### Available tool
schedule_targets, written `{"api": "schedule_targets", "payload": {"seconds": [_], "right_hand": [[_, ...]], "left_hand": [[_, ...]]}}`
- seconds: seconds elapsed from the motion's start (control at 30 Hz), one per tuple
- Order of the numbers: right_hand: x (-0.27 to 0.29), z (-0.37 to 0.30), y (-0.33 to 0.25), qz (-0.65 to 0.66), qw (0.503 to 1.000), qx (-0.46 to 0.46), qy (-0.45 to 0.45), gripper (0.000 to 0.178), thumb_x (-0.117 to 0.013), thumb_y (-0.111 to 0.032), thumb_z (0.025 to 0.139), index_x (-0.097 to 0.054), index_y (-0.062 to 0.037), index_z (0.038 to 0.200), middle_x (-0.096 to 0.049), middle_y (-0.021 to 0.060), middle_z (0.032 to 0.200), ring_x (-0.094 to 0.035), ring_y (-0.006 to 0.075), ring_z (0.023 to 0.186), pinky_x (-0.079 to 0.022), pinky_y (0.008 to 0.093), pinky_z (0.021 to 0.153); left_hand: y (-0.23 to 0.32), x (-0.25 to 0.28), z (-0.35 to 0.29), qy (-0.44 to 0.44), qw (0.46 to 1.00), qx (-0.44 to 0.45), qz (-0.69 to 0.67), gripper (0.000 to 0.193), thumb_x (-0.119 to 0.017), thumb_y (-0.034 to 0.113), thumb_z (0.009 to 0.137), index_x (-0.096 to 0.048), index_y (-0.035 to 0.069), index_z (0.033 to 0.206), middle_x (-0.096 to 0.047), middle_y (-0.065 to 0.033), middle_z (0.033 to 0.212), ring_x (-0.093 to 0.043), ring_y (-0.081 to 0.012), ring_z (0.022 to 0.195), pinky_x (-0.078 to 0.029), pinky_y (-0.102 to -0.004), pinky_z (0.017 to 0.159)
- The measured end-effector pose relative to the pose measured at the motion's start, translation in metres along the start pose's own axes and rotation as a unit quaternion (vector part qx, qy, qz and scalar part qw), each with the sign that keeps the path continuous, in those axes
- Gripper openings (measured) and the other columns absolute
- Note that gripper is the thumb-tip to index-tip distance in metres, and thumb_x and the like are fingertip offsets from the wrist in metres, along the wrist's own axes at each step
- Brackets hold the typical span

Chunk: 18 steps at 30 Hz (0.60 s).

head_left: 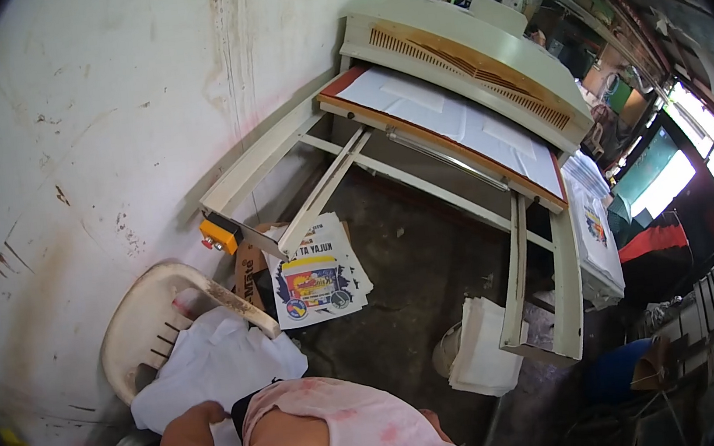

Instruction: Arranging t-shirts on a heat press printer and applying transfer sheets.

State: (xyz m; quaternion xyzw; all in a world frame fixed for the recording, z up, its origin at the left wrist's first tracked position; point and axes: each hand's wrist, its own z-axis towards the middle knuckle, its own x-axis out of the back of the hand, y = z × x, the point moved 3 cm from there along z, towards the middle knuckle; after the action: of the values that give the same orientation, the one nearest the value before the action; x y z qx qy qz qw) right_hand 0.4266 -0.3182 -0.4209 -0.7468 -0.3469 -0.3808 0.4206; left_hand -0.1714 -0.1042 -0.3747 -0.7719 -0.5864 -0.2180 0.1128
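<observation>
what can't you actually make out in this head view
- Left hand: its fingers sink into the white cloth on the plastic chair, so the grip is unclear.
- Right hand: nowhere in the head view, hidden below the pink shirt or cut off by the lower edge.
- Printed sheets: partly covered by the press frame.
- Right-hand room: dark and bent by the lens rim.

White cloth (215, 367), cream plastic chair (144, 322), pink-blotched sleeve (372, 428) — printed sheets (319, 276) in yellow, blue, red.

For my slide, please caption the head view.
Left hand on white cloth over a plastic chair, beside a heat press.
</observation>
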Motion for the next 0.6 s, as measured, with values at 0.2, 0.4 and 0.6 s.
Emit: {"api": "schedule_targets", "payload": {"seconds": [0.2,0.4,0.6], "right_hand": [[-0.031,0.001,0.053,-0.043,0.998,0.003,0.044,0.021,-0.055,-0.026,0.075,-0.068,-0.0103,0.074,-0.066,0.0125,0.075,-0.066,0.0296,0.069,-0.053,0.0409,0.057],[0.043,-0.012,-0.023,0.098,0.993,-0.011,0.058,0.018,-0.054,-0.022,0.074,-0.067,-0.0105,0.079,-0.066,0.0073,0.084,-0.062,0.0217,0.090,-0.051,0.0379,0.073],[0.040,-0.019,0.036,0.047,0.991,-0.105,0.069,0.016,-0.055,-0.021,0.074,-0.067,-0.0104,0.075,-0.066,0.0078,0.081,-0.063,0.0229,0.083,-0.050,0.0384,0.068]], "left_hand": [[0.020,0.132,0.027,0.320,0.929,-0.051,-0.178,0.061,-0.054,0.051,0.082,-0.055,-0.001,0.114,-0.053,-0.0242,0.120,-0.050,-0.0363,0.112,-0.038,-0.0421,0.096],[0.114,0.234,0.008,0.304,0.886,-0.152,-0.315,0.056,-0.061,0.043,0.081,-0.052,0.001,0.116,-0.058,-0.0208,0.112,-0.056,-0.0305,0.105,-0.045,-0.0379,0.086],[0.114,0.168,0.042,0.127,0.965,-0.140,-0.183,0.065,-0.057,0.050,0.081,-0.051,-0.001,0.121,-0.056,-0.0221,0.117,-0.050,-0.0320,0.114,-0.039,-0.0361,0.096]]}}
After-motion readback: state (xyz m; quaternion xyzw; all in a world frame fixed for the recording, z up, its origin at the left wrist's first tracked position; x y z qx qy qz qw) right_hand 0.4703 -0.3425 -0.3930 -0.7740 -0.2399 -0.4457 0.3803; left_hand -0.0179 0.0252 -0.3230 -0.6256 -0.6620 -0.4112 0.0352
